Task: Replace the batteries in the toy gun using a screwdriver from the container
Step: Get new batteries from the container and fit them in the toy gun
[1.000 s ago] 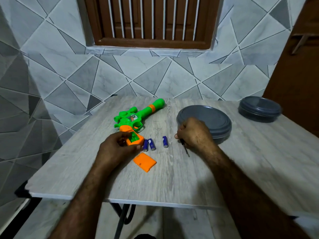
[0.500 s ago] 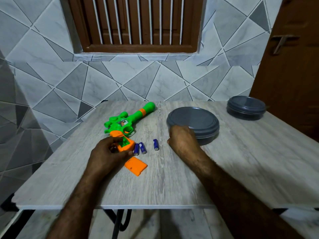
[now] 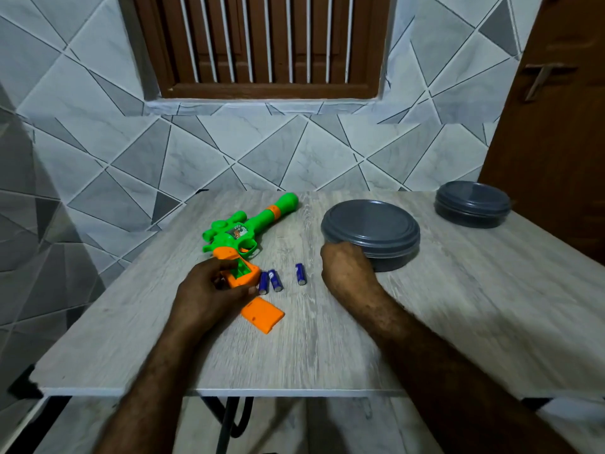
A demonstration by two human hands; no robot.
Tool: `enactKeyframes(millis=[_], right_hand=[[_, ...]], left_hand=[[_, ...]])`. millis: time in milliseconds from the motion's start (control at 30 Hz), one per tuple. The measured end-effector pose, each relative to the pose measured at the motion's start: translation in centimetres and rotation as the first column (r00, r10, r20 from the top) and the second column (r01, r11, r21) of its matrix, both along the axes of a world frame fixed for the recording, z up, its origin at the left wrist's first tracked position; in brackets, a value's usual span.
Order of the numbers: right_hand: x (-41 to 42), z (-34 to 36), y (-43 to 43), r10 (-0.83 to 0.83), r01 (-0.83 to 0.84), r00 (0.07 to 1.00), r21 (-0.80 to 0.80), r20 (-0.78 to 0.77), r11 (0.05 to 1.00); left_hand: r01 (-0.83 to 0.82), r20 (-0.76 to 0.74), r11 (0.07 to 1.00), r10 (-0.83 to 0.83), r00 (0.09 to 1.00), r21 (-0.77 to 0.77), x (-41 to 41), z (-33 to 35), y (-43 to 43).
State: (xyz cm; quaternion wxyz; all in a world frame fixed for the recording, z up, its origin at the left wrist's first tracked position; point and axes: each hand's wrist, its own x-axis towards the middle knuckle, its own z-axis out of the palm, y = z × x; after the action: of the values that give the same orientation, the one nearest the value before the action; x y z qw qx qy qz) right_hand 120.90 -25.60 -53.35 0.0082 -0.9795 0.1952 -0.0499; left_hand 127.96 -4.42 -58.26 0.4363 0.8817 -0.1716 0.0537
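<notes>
There is one green-and-orange plastic toy gun [image 3: 244, 232] and one flat orange cover [image 3: 263, 314]. Seemingly three blue cylindrical batteries [image 3: 275, 280] show, plus two round grey lidded containers [image 3: 370, 224].

Green-and-orange toy gun [image 3: 244, 232], blue batteries [image 3: 275, 280], orange cover [image 3: 263, 314] — grey containers [image 3: 371, 231], wood-grain table [image 3: 458, 306].

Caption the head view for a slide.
Left hand grips the open toy gun; three batteries and orange cover lie beside.

single head view, looking forward and down, close over table [image 3: 425, 322]
</notes>
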Motion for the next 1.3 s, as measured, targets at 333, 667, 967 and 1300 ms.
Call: enactKeyframes(millis=[333,667,967,1300], right_hand=[[1.5,-0.3,0.6,-0.003,-0.038,0.986,0.245,0.164,0.969],[2.7,-1.3,1.2,-0.003,-0.044,0.991,0.353,0.133,0.935],[2.9,-1.8,1.1,-0.01,-0.044,0.991,0.395,0.133,0.918],[2.4,-1.6,1.0,0.021,-0.079,0.989,0.399,0.148,0.914]], left_hand=[[0.028,0.046,0.999,-0.029,0.998,0.027,0.7,-0.4,0.4],[0.041,0.031,0.999,-0.042,0.999,0.035,0.5,-0.3,0.0],[0.047,0.049,0.998,-0.049,0.998,0.042,0.2,0.0,-0.1],[0.036,0.026,0.996,-0.038,0.999,0.082,-0.2,0.2,-0.3]])
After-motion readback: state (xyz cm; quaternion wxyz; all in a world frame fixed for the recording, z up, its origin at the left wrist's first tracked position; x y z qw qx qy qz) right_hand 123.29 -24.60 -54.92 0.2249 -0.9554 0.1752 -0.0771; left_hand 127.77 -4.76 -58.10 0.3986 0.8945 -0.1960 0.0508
